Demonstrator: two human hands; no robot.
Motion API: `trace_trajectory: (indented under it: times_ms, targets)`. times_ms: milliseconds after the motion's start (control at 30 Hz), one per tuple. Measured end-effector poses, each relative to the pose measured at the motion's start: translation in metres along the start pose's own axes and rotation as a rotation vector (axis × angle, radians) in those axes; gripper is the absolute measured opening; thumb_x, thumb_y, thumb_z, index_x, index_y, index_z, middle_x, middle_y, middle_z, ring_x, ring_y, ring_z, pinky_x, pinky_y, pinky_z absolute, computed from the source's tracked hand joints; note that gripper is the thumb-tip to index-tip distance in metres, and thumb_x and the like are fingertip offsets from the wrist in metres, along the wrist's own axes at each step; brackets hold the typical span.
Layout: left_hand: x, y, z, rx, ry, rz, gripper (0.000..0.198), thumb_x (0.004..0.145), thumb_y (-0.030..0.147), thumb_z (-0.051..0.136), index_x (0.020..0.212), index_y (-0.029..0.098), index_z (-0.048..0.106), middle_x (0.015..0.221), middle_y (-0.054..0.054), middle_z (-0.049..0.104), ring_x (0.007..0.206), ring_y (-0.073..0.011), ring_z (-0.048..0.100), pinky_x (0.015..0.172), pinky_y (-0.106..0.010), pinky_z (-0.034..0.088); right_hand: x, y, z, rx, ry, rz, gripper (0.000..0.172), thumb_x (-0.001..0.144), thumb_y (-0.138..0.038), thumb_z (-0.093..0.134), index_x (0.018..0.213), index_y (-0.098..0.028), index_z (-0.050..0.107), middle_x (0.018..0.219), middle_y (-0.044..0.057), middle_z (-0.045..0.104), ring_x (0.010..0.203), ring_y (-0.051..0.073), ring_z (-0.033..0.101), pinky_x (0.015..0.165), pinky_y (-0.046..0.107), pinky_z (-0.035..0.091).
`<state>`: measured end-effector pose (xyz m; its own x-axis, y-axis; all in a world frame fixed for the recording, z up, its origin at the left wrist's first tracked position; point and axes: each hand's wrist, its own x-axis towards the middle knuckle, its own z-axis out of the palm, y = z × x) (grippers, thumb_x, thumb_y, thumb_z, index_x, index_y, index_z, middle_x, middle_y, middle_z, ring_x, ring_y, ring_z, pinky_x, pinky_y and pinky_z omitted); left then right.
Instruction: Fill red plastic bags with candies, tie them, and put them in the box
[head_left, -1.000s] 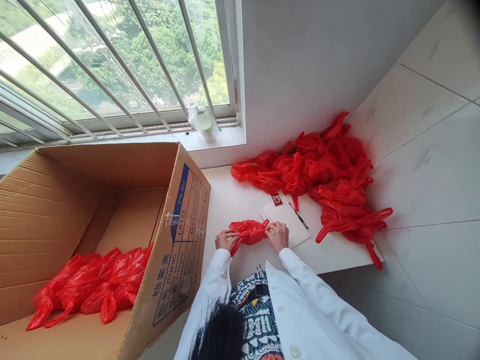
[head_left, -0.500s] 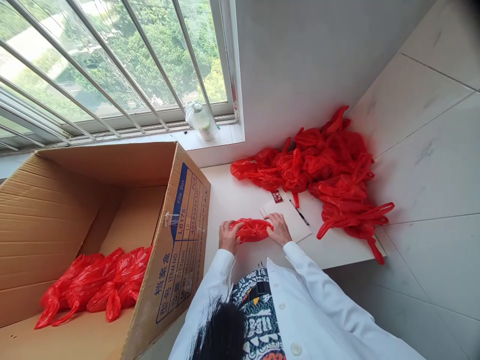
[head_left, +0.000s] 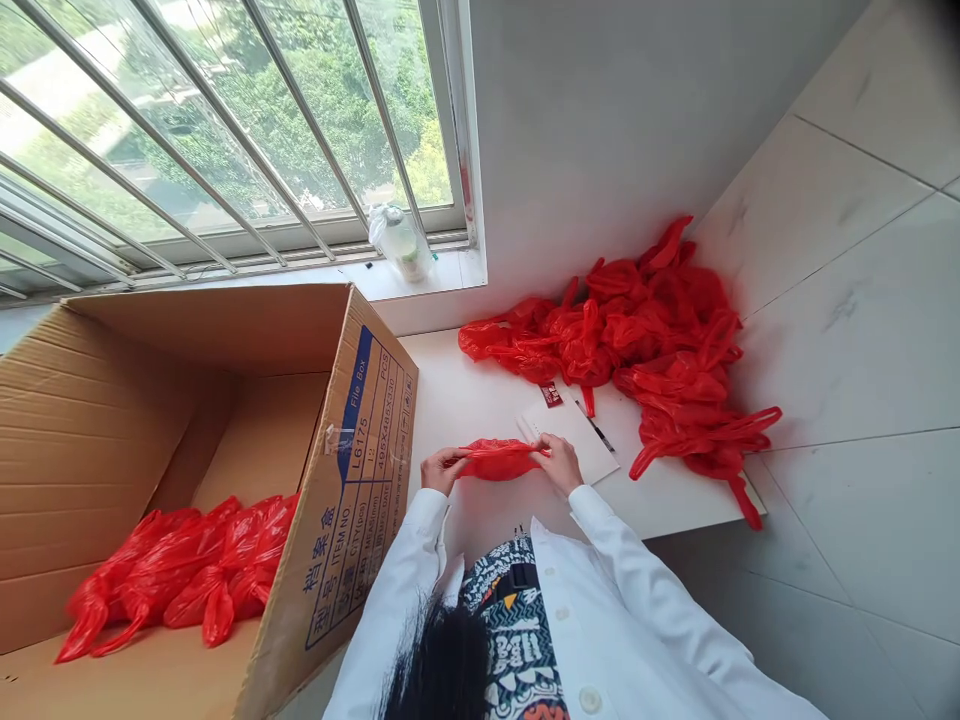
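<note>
A red plastic bag (head_left: 499, 461) is stretched sideways between my two hands, just above the near part of the white table (head_left: 435, 400). My left hand (head_left: 442, 468) pinches its left end, thumb and fingers together. At the opposite end my right hand (head_left: 558, 463) grips the bag in the same way. Beyond my right hand lies a white notebook (head_left: 577, 440) with a dark pen (head_left: 596, 428) across it and a small dark red packet (head_left: 551, 395) at its far edge.
Many crumpled red bags (head_left: 660, 330) are heaped against the wall, some hanging over the table's right edge. A large open cardboard box (head_left: 352, 520) stands left, with several folded red bags (head_left: 187, 570) inside. A bottle in a plastic bag (head_left: 403, 245) is on the windowsill.
My left hand has moved outward to the left, pulling the bag's end into a narrow strip. My right hand has closed more firmly on its end. The bag looks flatter and straighter.
</note>
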<state>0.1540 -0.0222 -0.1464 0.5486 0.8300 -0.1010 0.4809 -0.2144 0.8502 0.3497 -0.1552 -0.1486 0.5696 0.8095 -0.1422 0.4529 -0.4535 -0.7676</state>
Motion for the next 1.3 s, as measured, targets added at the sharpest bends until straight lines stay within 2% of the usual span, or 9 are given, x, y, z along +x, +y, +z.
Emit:
trace_trajectory:
  times_ms: [133,267,400,500,633,733,933,1133,1300]
  targets:
    - [-0.007,0.007,-0.009,-0.133,0.106,-0.076,0.033,0.077,0.043,0.051,0.085,0.014,0.064,0.082,-0.008,0.07,0.074,-0.0181,0.064,0.059,-0.027,0.051,-0.005,0.002,-0.014,0.22,-0.025,0.059,0.008,0.071,-0.028,0.05,0.07,-0.021,0.054,0.074,-0.001,0.063,0.072,0.015,0.056,0.071,0.027,0.042]
    - [-0.014,0.019,-0.009,-0.137,0.107,-0.053,0.023,0.071,0.035,0.057,0.087,0.018,0.062,0.089,-0.006,0.067,0.086,-0.0207,0.061,0.072,-0.033,0.051,-0.014,-0.011,-0.013,0.029,0.002,-0.049,0.013,0.069,-0.023,0.05,0.08,-0.022,0.056,0.08,0.0,0.064,0.077,0.017,0.054,0.074,0.029,0.04]
    - [-0.014,0.036,-0.004,0.174,-0.032,0.122,0.034,0.059,0.01,0.062,0.089,0.025,0.066,0.105,-0.006,0.064,0.11,-0.0272,0.049,0.098,-0.044,0.037,-0.012,-0.032,-0.001,-0.247,-0.055,-0.273,0.023,0.071,-0.022,0.054,0.093,-0.024,0.059,0.088,0.002,0.066,0.084,0.02,0.052,0.081,0.033,0.034]
    - [-0.01,0.043,-0.002,0.284,-0.118,0.153,0.022,0.065,0.008,0.057,0.074,0.026,0.067,0.089,-0.005,0.067,0.099,-0.0242,0.056,0.095,-0.041,0.038,-0.008,-0.043,0.006,-0.308,-0.084,-0.313,0.016,0.074,-0.014,0.048,0.081,-0.023,0.06,0.082,0.003,0.066,0.083,0.019,0.053,0.082,0.032,0.032]
    - [-0.003,0.039,-0.015,0.185,-0.004,0.113,0.013,0.075,0.027,0.056,0.074,0.024,0.068,0.077,-0.002,0.067,0.08,-0.0187,0.061,0.079,-0.031,0.047,-0.006,-0.042,-0.002,-0.185,0.069,-0.178,0.022,0.076,-0.011,0.041,0.079,-0.023,0.058,0.079,0.0,0.066,0.077,0.015,0.057,0.078,0.028,0.034]
    - [0.002,0.034,-0.028,0.082,0.133,0.085,0.035,0.081,0.046,0.046,0.083,0.019,0.068,0.075,-0.004,0.067,0.071,-0.0175,0.062,0.068,-0.029,0.05,-0.004,-0.032,-0.015,-0.06,0.179,0.005,0.019,0.077,-0.016,0.038,0.078,-0.023,0.056,0.072,0.0,0.065,0.065,0.016,0.056,0.062,0.025,0.035]
    - [0.003,0.049,-0.043,-0.366,0.135,-0.093,0.049,0.061,0.06,0.066,0.081,0.016,0.07,0.071,-0.005,0.068,0.067,-0.019,0.062,0.067,-0.031,0.053,-0.003,-0.026,-0.033,0.142,0.271,0.179,0.013,0.068,-0.018,0.043,0.072,-0.023,0.054,0.06,-0.001,0.06,0.056,0.017,0.053,0.056,0.026,0.037]
    - [-0.017,0.086,-0.066,0.075,-0.032,0.209,0.025,0.078,0.045,0.054,0.086,0.029,0.073,0.091,-0.005,0.067,0.092,-0.0232,0.059,0.085,-0.037,0.047,-0.017,-0.035,-0.053,0.429,0.258,0.171,0.018,0.073,-0.038,0.055,0.071,-0.02,0.053,0.073,0.001,0.063,0.068,0.016,0.056,0.064,0.026,0.044]
    - [-0.032,0.094,-0.08,0.401,-0.078,0.356,0.024,0.08,0.033,0.05,0.086,0.037,0.072,0.086,-0.006,0.064,0.084,-0.0225,0.055,0.075,-0.035,0.049,-0.032,-0.068,-0.079,0.298,0.514,0.071,0.016,0.077,-0.033,0.055,0.085,-0.02,0.054,0.085,0.004,0.063,0.076,0.017,0.056,0.072,0.03,0.044]
